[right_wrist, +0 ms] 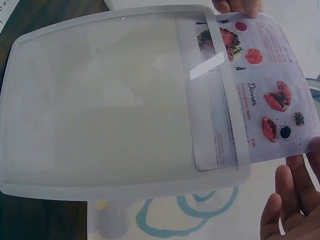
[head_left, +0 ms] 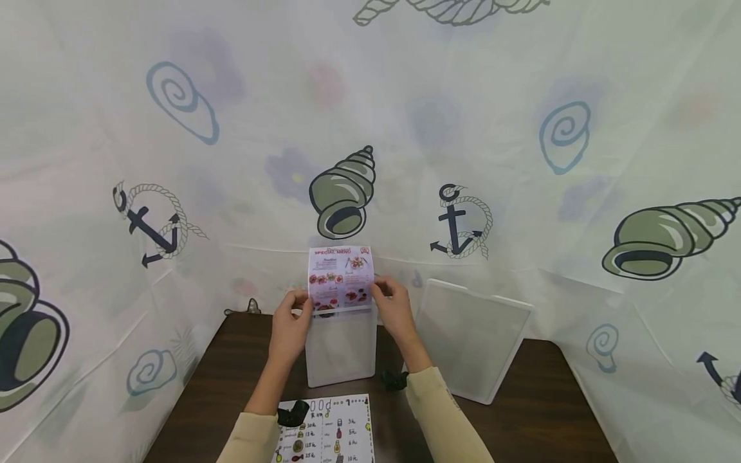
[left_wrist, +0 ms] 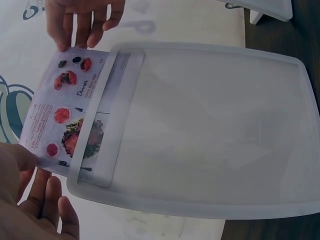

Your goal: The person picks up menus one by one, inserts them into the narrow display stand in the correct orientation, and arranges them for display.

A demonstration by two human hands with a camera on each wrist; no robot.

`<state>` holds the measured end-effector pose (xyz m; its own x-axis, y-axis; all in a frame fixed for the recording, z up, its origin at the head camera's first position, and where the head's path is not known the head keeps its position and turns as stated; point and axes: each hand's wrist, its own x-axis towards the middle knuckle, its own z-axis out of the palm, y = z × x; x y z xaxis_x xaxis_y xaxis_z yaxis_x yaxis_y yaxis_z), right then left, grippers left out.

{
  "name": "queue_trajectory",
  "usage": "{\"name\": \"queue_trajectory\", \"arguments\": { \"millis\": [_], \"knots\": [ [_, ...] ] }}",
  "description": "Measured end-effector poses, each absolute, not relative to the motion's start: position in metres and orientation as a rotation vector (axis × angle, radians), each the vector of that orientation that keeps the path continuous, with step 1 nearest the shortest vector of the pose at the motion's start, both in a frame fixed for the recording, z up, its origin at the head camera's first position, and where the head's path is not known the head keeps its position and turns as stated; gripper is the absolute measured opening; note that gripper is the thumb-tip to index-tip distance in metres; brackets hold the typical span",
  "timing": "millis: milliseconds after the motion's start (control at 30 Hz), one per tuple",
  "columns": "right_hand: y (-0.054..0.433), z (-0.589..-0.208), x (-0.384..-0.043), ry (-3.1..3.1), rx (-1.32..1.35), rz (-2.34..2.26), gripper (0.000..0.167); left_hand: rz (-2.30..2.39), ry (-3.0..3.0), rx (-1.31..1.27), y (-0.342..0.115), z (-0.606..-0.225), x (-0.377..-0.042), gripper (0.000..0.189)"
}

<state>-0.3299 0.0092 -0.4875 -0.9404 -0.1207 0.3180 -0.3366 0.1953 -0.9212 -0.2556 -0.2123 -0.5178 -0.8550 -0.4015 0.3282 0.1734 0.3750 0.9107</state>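
A printed menu sheet [head_left: 341, 273] with food pictures stands partly inside the top of a clear, white-rimmed sign holder [head_left: 340, 357]. My left hand [head_left: 292, 325] pinches the sheet's left edge, and my right hand [head_left: 396, 310] pinches its right edge. In the left wrist view, the sheet's lower strip [left_wrist: 112, 130] shows behind the clear panel, just past the rim. The right wrist view has the menu [right_wrist: 272, 95] bending slightly outside the holder, with the right fingers at its edge. Most of the holder's panel [right_wrist: 110, 105] has no sheet behind it.
A second white-rimmed holder [head_left: 471, 341] leans at the right on the dark wooden table [head_left: 556, 411]. Near me lies a hand-drawn price list [head_left: 327, 437], partly covered by the left wrist. A patterned cloth [head_left: 405, 154] hangs behind the table.
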Motion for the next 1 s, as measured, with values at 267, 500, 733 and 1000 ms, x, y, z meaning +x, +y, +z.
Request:
{"name": "queue_trajectory", "arguments": {
  "millis": [267, 500, 733, 1000],
  "knots": [
    [0.0127, -0.4901, -0.3303, -2.295, 0.438, 1.835, 0.014, -1.516, -2.101, 0.178, -0.2115, -0.5171, -0.2592, 0.018],
    [0.0143, -0.4911, -0.3297, -2.294, 0.458, 1.845, 0.014, -1.529, -2.079, 0.160, -0.2120, -0.5146, -0.2589, 0.022],
    [0.0150, -0.4913, -0.3292, -2.312, 0.450, 1.841, 0.016, -1.550, -2.072, 0.178, -0.2133, -0.5166, -0.2572, 0.018],
    [0.0108, -0.4834, -0.3298, -2.334, 0.423, 1.828, 0.020, -1.513, -2.118, 0.223, -0.2174, -0.5232, -0.2550, 0.022]
  ]
}}
